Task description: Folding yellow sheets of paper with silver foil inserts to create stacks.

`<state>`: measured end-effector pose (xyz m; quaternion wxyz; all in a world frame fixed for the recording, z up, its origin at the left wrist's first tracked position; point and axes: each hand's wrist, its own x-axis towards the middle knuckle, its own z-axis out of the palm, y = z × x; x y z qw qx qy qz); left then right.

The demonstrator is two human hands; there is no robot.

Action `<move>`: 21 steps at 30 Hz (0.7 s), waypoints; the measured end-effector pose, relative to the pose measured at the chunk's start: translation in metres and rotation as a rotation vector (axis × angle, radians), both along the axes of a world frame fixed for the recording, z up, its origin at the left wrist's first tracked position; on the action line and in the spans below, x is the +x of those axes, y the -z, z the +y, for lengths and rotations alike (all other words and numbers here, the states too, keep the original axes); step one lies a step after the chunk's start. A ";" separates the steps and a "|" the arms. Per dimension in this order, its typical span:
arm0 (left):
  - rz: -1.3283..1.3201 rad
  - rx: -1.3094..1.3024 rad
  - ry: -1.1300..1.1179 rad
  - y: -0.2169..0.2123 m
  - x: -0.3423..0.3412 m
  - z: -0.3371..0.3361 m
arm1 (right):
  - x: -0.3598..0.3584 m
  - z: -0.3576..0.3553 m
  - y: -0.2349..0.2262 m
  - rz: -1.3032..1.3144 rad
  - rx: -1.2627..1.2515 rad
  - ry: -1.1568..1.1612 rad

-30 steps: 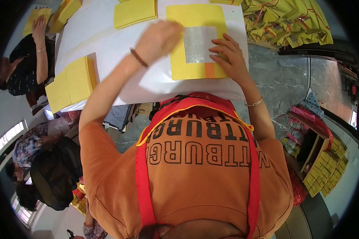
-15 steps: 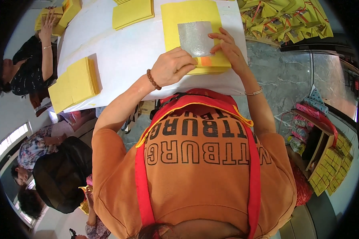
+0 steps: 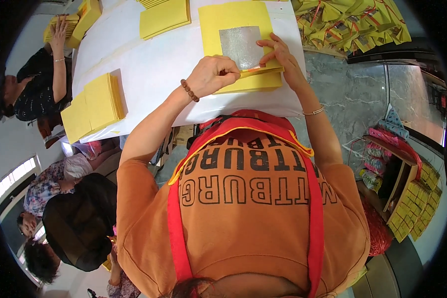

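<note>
A stack of yellow paper sheets [image 3: 208,30] lies at the table's near edge, with a silver foil square [image 3: 239,47] on the top sheet. My left hand [image 3: 215,74] is closed in a pinch on the near edge of the top yellow paper sheet, which is raised and bent over toward the foil. A little orange shows along this fold. My right hand [image 3: 283,59] rests at the right side of the sheet, fingers apart, with fingertips on the foil's right edge and near its lower corner.
More yellow paper stacks stand on the white-covered table [image 3: 154,74], one at the left [image 3: 94,107] and one at the back [image 3: 165,19]. A co-worker's hand [image 3: 58,32] touches yellow bundles at the far left. Yellow folded pieces [image 3: 352,25] are heaped at the right.
The near edge of the top sheet has been lifted and turned up, covering most of the orange patch. My left hand has shifted slightly left and tightened its pinch.
</note>
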<state>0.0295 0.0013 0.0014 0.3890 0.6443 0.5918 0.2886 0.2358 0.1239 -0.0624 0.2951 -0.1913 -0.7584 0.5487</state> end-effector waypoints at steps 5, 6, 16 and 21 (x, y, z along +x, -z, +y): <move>-0.134 -0.156 0.009 0.003 -0.006 0.006 | 0.001 0.000 0.004 0.023 0.001 -0.009; -0.179 -0.196 0.014 0.002 -0.008 0.007 | 0.000 -0.003 0.002 0.018 -0.043 0.002; -0.225 -0.274 0.050 0.003 -0.012 0.015 | 0.001 0.001 0.007 0.020 -0.073 0.004; -0.252 -0.295 0.046 0.005 -0.014 0.017 | 0.003 0.001 0.007 0.009 -0.061 -0.017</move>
